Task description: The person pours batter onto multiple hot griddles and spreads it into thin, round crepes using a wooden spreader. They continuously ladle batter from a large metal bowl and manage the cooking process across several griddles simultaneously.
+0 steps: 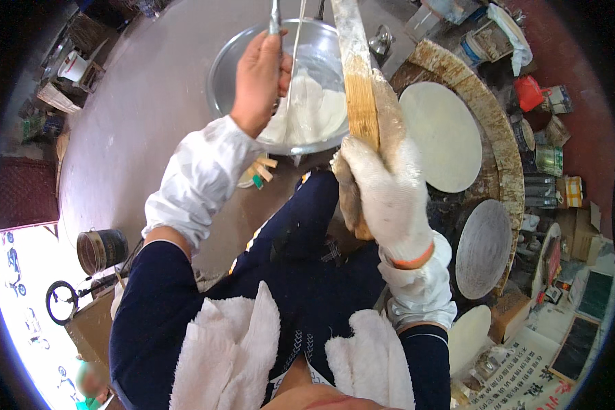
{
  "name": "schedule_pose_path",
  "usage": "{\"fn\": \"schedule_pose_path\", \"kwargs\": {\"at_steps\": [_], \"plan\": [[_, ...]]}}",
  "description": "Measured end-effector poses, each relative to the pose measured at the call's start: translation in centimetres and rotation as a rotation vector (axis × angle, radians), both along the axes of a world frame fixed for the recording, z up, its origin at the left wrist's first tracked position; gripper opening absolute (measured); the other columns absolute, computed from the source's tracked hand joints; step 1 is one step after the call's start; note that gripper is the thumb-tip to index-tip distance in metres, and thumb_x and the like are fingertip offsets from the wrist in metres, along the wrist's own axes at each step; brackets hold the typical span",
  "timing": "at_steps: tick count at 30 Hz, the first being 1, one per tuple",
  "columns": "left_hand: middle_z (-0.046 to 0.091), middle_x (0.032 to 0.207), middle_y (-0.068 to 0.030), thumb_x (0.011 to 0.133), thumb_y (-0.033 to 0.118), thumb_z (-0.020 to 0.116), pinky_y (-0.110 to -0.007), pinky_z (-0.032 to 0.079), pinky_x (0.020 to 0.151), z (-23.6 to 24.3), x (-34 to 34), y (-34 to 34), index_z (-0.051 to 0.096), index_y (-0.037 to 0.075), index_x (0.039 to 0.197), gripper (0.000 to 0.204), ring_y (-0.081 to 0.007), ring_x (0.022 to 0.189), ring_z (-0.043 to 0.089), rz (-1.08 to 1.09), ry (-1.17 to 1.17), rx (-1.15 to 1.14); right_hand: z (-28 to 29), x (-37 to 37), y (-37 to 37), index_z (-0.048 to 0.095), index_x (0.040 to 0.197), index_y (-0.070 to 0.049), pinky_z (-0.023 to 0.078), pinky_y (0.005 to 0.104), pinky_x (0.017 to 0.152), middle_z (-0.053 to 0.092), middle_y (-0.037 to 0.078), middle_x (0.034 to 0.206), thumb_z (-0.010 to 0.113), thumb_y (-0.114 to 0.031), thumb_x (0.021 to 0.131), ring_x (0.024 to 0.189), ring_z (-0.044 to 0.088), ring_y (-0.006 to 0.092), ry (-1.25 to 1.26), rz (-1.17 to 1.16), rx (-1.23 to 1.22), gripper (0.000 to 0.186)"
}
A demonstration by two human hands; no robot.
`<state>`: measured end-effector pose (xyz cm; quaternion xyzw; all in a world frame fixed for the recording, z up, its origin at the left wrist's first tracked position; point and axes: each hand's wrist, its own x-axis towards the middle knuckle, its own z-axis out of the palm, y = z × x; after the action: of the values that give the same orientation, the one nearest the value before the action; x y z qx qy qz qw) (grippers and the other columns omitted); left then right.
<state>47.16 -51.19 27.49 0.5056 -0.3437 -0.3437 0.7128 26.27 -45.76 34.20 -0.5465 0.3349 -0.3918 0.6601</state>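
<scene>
My bare left hand (263, 78) is closed around a thin metal handle (275, 19) that rises out of the top of the view; its working end is not visible. Wearing a stained white glove, my right hand (383, 178) grips a flat wooden paddle (360, 96), whose far part is coated white. Below my left hand stands a wide metal basin (220, 75) with thick white batter (314, 109) inside. A thin strand of batter (296, 61) stretches from the basin up past the view's upper edge, between the two hands.
At right, a curved, crusted work surface (506, 157) holds a pale round sheet (441, 137) and a grey round griddle plate (484, 249). Another pale round (470, 338) lies nearer. Wooden-handled tools (263, 167) stick out beside the basin. A dark bucket (102, 251) stands at left.
</scene>
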Motion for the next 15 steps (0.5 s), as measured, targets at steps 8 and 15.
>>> {"fn": "schedule_pose_path", "kwargs": {"at_steps": [8,15], "plan": [[0.045,0.076,0.0007,0.109,0.021,0.04,-0.02,0.041,0.043,0.6,6.1,3.3,0.043,-0.005,0.134,0.035,-0.0046,0.053,0.04,-0.427,0.749,0.236,-13.4,0.3,-4.6,0.045,0.15,-0.015,0.053,0.0394,0.08,0.07,0.017,0.111,0.057,-0.003,0.092,0.096,0.069,0.0259,0.507,-0.069,-0.55,0.06],[0.04,0.072,0.0026,0.109,0.017,0.039,-0.019,0.033,0.037,-6.8,5.1,4.9,0.048,-0.003,0.125,0.027,-0.0037,0.05,0.035,-0.334,0.84,0.494,-19.7,-6.1,-0.5,0.054,0.143,-0.019,0.053,0.0423,0.083,0.068,0.018,0.106,0.066,-0.023,0.09,0.095,0.067,0.0355,0.804,-0.051,-0.388,0.055]]}}
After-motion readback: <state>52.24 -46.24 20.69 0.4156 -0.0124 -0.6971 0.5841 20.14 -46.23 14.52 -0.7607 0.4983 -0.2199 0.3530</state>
